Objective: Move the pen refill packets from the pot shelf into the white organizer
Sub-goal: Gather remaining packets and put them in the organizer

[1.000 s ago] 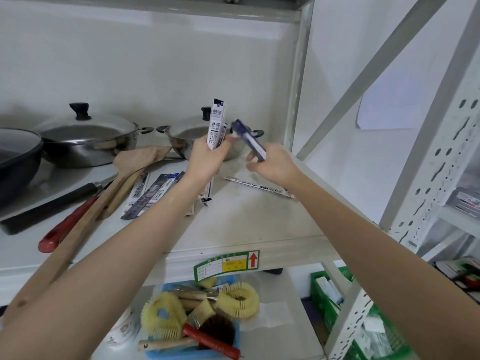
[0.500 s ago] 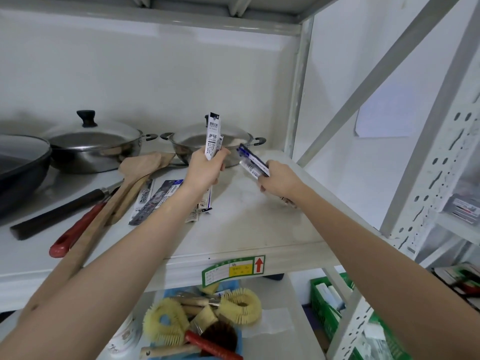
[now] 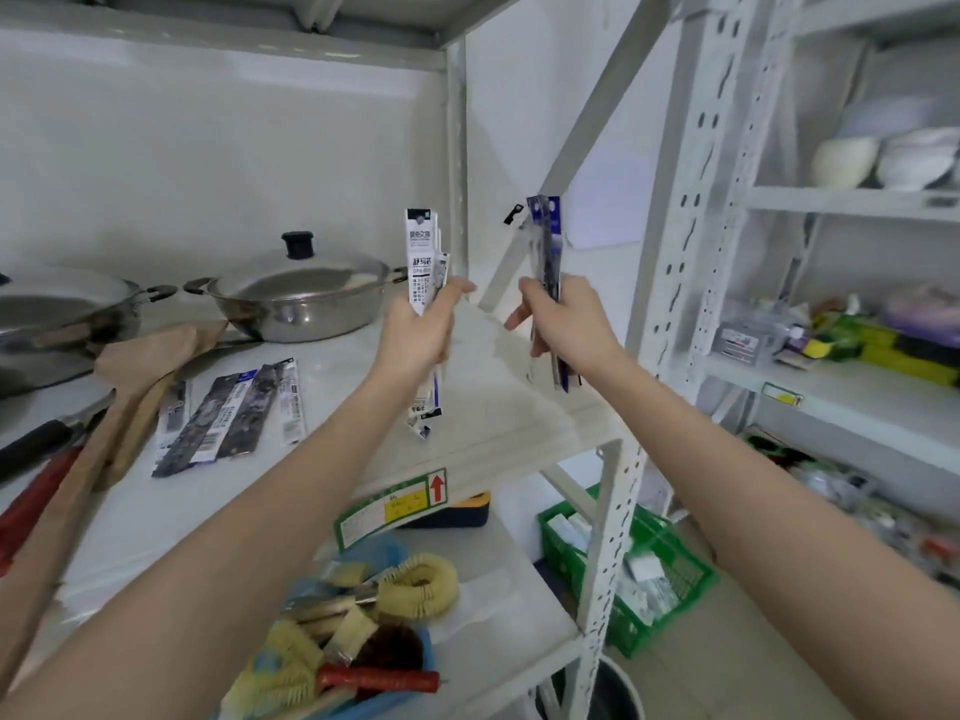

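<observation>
Nearest us, still flat on the pot shelf: a fan of dark refill packets, just right of the wooden spatulas. Farther in, our left hand grips a white packet bundle upright by its middle; our right hand pinches blue packets the same way. Lidded steel pot sits at the back. We judge these light, thin, floppy and slick film, so clamp mid-length and keep them stacked or they'll slide apart. White organizer: we can't pick it out in view.
</observation>
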